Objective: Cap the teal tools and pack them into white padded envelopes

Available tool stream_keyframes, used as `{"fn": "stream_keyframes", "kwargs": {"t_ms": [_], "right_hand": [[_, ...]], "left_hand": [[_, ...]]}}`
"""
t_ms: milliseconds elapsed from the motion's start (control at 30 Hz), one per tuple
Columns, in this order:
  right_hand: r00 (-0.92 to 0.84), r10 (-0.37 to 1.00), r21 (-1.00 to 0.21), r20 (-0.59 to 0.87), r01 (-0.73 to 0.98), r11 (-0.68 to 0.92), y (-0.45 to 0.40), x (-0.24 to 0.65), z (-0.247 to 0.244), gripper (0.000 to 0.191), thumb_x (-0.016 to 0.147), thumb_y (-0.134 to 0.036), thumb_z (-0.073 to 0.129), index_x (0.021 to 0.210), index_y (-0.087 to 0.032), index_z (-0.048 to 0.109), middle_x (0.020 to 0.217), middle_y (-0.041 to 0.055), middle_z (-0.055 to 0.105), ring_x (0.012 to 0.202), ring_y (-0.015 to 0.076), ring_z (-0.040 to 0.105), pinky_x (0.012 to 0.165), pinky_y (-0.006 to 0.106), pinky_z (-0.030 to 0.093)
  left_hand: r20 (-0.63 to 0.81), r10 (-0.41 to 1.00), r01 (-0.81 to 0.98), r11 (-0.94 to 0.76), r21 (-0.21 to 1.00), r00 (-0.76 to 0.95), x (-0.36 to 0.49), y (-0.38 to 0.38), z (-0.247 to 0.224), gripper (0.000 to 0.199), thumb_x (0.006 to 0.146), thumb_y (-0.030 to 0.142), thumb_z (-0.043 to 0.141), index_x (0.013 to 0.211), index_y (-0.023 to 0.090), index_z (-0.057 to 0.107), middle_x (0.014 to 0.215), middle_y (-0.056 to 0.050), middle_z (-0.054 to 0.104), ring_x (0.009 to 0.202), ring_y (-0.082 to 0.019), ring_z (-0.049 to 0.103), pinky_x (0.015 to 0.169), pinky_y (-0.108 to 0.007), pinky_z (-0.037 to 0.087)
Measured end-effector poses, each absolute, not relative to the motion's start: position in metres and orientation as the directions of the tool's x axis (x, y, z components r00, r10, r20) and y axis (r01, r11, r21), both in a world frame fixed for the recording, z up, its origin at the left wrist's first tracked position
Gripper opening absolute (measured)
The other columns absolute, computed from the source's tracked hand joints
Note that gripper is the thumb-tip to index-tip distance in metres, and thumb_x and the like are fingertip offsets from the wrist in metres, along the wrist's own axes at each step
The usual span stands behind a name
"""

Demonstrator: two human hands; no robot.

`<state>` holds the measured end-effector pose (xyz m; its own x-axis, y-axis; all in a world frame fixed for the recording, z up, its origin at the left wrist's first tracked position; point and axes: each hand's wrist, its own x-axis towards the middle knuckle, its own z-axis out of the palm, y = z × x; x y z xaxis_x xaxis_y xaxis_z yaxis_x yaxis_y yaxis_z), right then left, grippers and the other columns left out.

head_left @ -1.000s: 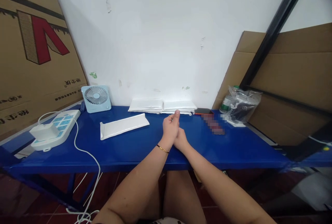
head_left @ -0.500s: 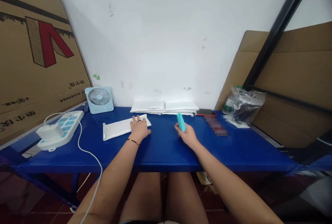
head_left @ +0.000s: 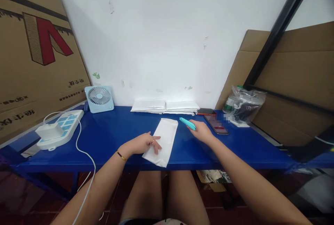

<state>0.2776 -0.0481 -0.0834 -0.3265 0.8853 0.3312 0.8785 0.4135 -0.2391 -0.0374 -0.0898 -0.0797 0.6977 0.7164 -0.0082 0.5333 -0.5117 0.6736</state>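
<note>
A flat white packet [head_left: 167, 136] lies at a slant on the blue table near its front edge. My left hand [head_left: 148, 143] rests over its left side, fingers spread and touching it rather than gripped around it. To the right of the packet, my right hand [head_left: 202, 131] is closed around a slim, ridged teal tool [head_left: 188, 123]. The tool's far end points left toward the packet's top corner, apart from it. Its exact kind cannot be made out. Two stacks of similar white packets, a left stack [head_left: 148, 105] and a right stack [head_left: 182, 106], lie against the wall.
Two phones, one flat phone [head_left: 216, 124] and one red-edged phone [head_left: 206, 111], lie right of the stacks. Farther right stand a bottle [head_left: 229, 105] and a clear plastic bag [head_left: 249, 106]. At left are a fan [head_left: 99, 99] and a corded power strip [head_left: 64, 131].
The white packet has moved right and toward me and turned from lengthwise to steeply slanted. My left hand moved with it. My right hand shifted right, tilting the teal tool to point left.
</note>
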Motion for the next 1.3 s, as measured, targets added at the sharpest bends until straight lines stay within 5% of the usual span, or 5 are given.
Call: {"fn": "stream_keyframes", "kwargs": {"t_ms": [133,267,533,1000,1300], "right_hand": [[-0.387,0.899,0.076,0.206,0.922,0.38,-0.047,0.286,-0.075,0.028,0.079,-0.02,0.05,0.106,-0.025,0.056,0.095,0.005,0.067,0.084,0.0205,0.061,0.064,0.025,0.037],[-0.412,0.898,0.22,0.158,0.901,0.375,-0.041,0.282,-0.069,0.025,0.081,-0.02,0.049,0.105,-0.024,0.055,0.098,0.0076,0.066,0.088,0.022,0.06,0.065,0.026,0.038],[-0.504,0.854,0.375,0.13,0.822,0.428,-0.036,0.281,-0.06,0.022,0.08,-0.013,0.046,0.099,-0.019,0.056,0.089,0.0104,0.065,0.082,0.0237,0.06,0.062,0.028,0.037],[-0.531,0.835,0.489,0.147,0.773,0.405,-0.039,0.296,-0.054,0.02,0.083,-0.008,0.043,0.095,-0.016,0.057,0.085,0.0119,0.065,0.079,0.0204,0.059,0.062,0.027,0.031],[-0.64,0.733,0.542,0.231,0.71,0.45,-0.045,0.282,-0.047,0.014,0.083,-0.009,0.047,0.089,-0.016,0.057,0.081,0.0106,0.064,0.078,0.0212,0.057,0.065,0.03,0.028]], "left_hand": [[0.09,0.911,0.637,-0.35,0.687,0.403,-0.025,-0.086,-0.077,0.022,0.073,0.035,0.054,0.084,0.024,0.068,0.102,-0.007,0.067,0.106,-0.028,0.056,0.096,-0.041,0.035],[0.162,0.984,0.838,-0.154,0.523,0.08,0.02,-0.086,-0.085,0.088,0.049,0.062,0.069,0.122,0.017,0.049,0.128,-0.025,0.047,0.121,-0.047,0.035,0.09,-0.053,0.033],[0.054,0.942,0.885,-0.329,0.328,0.33,0.033,-0.075,-0.09,0.111,0.043,0.029,0.075,0.141,0.024,0.024,0.126,-0.02,0.049,0.114,-0.043,0.043,0.089,-0.054,0.032],[0.197,0.878,0.53,-0.428,0.732,0.436,0.007,-0.07,-0.098,0.089,0.055,0.012,0.061,0.139,0.021,0.03,0.119,-0.009,0.051,0.099,-0.025,0.056,0.085,-0.033,0.045],[0.264,0.846,0.535,-0.504,0.678,0.463,0.02,-0.069,-0.095,0.083,0.058,0.014,0.059,0.137,0.022,0.031,0.128,-0.009,0.047,0.107,-0.025,0.052,0.091,-0.036,0.042]]}}
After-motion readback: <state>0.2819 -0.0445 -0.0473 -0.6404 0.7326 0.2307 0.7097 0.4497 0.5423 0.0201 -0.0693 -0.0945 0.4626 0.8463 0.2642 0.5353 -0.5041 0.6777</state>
